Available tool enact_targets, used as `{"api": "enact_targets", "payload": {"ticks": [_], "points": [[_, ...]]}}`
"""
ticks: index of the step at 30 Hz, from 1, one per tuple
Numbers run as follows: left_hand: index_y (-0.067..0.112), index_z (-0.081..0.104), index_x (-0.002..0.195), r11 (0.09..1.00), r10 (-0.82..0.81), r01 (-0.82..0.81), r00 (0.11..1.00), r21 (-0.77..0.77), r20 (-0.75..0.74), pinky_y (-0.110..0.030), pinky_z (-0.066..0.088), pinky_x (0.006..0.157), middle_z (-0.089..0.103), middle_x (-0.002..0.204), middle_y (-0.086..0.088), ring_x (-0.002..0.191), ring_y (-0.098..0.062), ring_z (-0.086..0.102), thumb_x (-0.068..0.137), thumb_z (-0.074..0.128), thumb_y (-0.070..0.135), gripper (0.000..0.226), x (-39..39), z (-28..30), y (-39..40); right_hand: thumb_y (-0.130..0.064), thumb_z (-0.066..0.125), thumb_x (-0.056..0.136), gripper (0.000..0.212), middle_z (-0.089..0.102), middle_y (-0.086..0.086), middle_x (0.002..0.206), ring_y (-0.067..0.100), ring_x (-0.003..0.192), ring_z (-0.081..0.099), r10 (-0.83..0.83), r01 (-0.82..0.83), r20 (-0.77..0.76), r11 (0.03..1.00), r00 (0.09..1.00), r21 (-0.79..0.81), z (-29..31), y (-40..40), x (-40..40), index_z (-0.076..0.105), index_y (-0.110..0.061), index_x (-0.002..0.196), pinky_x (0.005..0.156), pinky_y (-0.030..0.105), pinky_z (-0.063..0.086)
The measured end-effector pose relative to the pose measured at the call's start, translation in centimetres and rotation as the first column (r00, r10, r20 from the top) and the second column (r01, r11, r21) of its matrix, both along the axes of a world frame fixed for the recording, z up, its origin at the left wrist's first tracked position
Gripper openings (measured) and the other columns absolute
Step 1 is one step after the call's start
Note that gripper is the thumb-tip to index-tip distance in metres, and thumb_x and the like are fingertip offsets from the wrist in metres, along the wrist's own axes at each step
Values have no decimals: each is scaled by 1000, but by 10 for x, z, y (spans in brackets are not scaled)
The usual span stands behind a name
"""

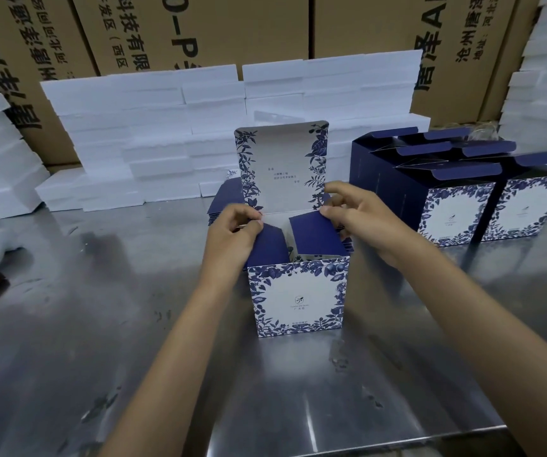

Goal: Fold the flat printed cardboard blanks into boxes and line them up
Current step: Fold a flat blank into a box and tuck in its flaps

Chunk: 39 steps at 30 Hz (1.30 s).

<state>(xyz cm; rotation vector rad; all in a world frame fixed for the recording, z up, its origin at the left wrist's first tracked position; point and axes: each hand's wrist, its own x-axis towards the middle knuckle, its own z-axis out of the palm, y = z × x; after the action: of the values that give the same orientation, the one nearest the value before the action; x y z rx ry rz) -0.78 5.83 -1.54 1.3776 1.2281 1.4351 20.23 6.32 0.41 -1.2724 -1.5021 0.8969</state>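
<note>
— standing at the centre of the frame on the steel table (pixel 100 324) is the box (pixel 298 300), right? where do the hands sit on it?

— yes, upright, open at the top. the left hand (pixel 232 235) is at its upper left edge, the right hand (pixel 354 212) at its upper right edge. the tall lid flap (pixel 280 166) rises straight up behind and between them.

— what is the box like?

— smooth printed card, squarish, white front face with a blue leaf border and a small logo. two plain navy side flaps tilt inward over the opening: the left flap (pixel 270 245) and the right flap (pixel 315 237).

— and the fingers?

— left fingers (pixel 249 214) are curled, thumb and fingertips pinching the top of the left flap. the right hand pinches the upper corner of the right flap between thumb and forefinger, while its other fingers (pixel 341 191) are spread loosely above.

— anything behind it?

— a navy stack of flat blanks (pixel 222 199) just behind the box, partly hidden. at the right of the frame, folded boxes (pixel 456 199) stand touching in rows, flaps up. white foam slabs (pixel 153 133) are piled across the upper middle, brown cartons (pixel 242 24) with black lettering along the top.
</note>
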Motion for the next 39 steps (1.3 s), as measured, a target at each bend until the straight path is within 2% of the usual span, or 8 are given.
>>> {"api": "enact_targets", "payload": {"ticks": [3, 6, 11, 15, 20, 28, 32, 39], "points": [[22, 51, 105, 999, 16, -22, 988, 35, 157, -30, 53, 72, 68, 106, -9, 79, -13, 65, 94, 60, -2, 28, 0, -5, -2, -6, 61, 99, 20, 64, -4, 89, 0, 61, 60, -30, 29, -93, 999, 995, -17, -3, -1, -1, 71, -23, 101, 52, 15, 50], [17, 63, 102, 995, 20, -28, 997, 99, 75, -34, 52, 85, 71, 105, -9, 94, -23, 65, 97, 49, -5, 26, 1, -5, -4, -2, 54, 100, 25, 70, -1, 86, 1, 62, 61, -12, 9, -82, 999, 997, -40, -4, -4, 5, 77, -10, 98, 53, 15, 50], [13, 72, 82, 996, 85, -84, 985, -10, 148, -14, 47, 55, 71, 87, 6, 66, -4, 61, 95, 47, 8, 29, 2, -3, -6, -14, 57, 97, 28, 76, -8, 103, 7, 79, 69, 30, -28, 19, 993, 999, -117, 8, -6, 9, 83, -25, 97, 69, 21, 56], [17, 64, 85, 995, 12, -32, 977, -91, -213, -17, 38, 53, 61, 77, 9, 66, -7, 52, 91, 63, 20, 7, -2, 16, 7, -16, 64, 94, 15, 71, -19, 78, -4, 78, 61, 8, -2, 230, 1000, 973, -24, 16, 0, -1, 77, -23, 90, 63, 6, 45], [24, 61, 82, 992, -49, -8, 901, -128, -431, -23, 34, 55, 60, 79, 10, 67, -6, 51, 93, 59, 24, 11, 16, 36, 17, -13, 59, 95, 18, 66, -16, 86, -2, 79, 58, 9, 3, 294, 999, 956, -40, 23, 14, -29, 75, -19, 97, 55, -1, 39], [16, 61, 98, 995, -78, 39, 859, -86, -506, -19, 38, 61, 59, 86, 11, 78, -6, 54, 98, 52, 21, 11, 28, 27, 22, -18, 55, 102, 20, 73, 14, 105, 20, 93, 65, -17, 24, 396, 1000, 918, -13, 9, 19, -43, 63, -8, 88, 67, 22, 42], [18, 58, 91, 992, -111, 68, 865, -104, -490, -19, 33, 58, 58, 84, 11, 73, -5, 52, 98, 51, 17, 10, 28, 29, 21, -14, 49, 103, 15, 65, -9, 95, -10, 79, 53, 19, -5, 400, 999, 916, -35, 9, 21, -41, 60, -11, 92, 58, 6, 39], [17, 56, 94, 985, -117, 46, 888, -168, -444, -28, 37, 66, 59, 91, 2, 80, -16, 52, 98, 47, 18, 10, 28, 30, 20, -21, 47, 104, 18, 52, 15, 87, 16, 78, 41, 21, -3, 437, 999, 899, -41, 10, 18, -44, 50, -15, 88, 65, 31, 31]]}}
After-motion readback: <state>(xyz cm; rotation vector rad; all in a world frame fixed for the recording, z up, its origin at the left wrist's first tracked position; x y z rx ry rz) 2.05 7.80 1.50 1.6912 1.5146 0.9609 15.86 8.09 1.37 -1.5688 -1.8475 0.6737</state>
